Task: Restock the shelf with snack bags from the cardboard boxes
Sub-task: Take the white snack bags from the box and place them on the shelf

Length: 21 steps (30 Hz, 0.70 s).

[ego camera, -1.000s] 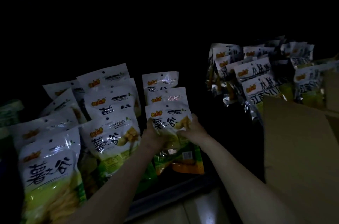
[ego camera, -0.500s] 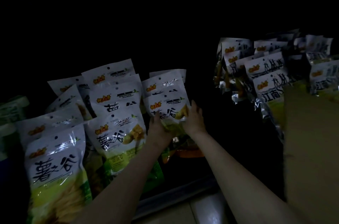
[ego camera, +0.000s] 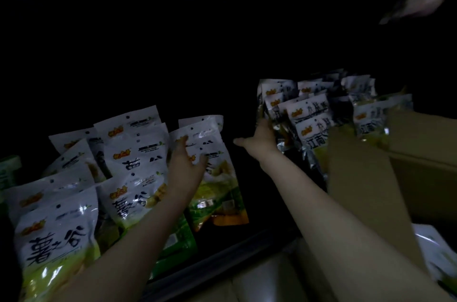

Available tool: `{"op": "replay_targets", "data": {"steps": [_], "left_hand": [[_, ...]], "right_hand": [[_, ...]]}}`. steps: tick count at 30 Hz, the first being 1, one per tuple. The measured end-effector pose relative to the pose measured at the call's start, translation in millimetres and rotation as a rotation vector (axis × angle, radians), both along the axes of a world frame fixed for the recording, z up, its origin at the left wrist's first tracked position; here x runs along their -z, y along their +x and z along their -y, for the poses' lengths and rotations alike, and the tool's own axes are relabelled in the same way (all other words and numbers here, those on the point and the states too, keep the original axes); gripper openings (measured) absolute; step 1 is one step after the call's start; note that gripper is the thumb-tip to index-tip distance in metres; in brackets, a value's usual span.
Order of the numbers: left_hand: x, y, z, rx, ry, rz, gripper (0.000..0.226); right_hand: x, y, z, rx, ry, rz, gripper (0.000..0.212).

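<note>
Head: snack bag [ego camera: 210, 165] under left hand [ego camera: 184, 165] (touching)

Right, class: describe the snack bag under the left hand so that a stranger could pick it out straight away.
Start at the dark shelf, where white-topped snack bags stand in rows on its left half. Take the rightmost row, beside the dark gap. The white-and-green snack bag at its front is the one: the left hand rests on its top, and it alone shows an orange bottom edge.

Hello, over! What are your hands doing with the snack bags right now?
Left hand flat on the front snack bag, fingers spread. Right hand open, reaching the silver-edged bags. Cardboard flap beside right arm.
</note>
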<state>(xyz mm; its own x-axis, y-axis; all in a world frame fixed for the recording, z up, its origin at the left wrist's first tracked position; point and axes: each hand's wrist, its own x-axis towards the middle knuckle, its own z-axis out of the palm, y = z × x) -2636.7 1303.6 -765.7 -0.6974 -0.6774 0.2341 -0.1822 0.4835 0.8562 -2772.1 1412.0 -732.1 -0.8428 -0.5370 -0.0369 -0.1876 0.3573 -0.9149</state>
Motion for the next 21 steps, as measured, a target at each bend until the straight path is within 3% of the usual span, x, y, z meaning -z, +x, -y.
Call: {"op": "replay_targets", "data": {"steps": [4,9,14,18,21], "left_hand": [[-35.9,-12.4,-31.2,0.104,0.064,-0.134,0.051],[-55.7,-66.8,-124.9,0.247,-0.100,-0.112,0.052],[-43.8,-100.2,-240.5,0.523,-0.150,0.123,0.052],[0.9,-100.1,-296.0,0.713,-0.473,0.483,0.057],[18.1,-102.3,-302.1,0.739,-0.570,0.553,0.060]], "right_hand": [[-52.1,-22.8,-79.8,-0.135,0.069,-0.204,0.062],[-45.2,-39.5,-196.4,0.078,0.315,-0.457,0.053],[-16.4,-52.8,-292.8,0.142,0.772,-0.299,0.069],[43.5,-49.7,-359.1,-0.037,1.033,-0.106,0.068],[83.8,-54.8,-404.4,-0.106,1.262,0.047,0.072]]}}
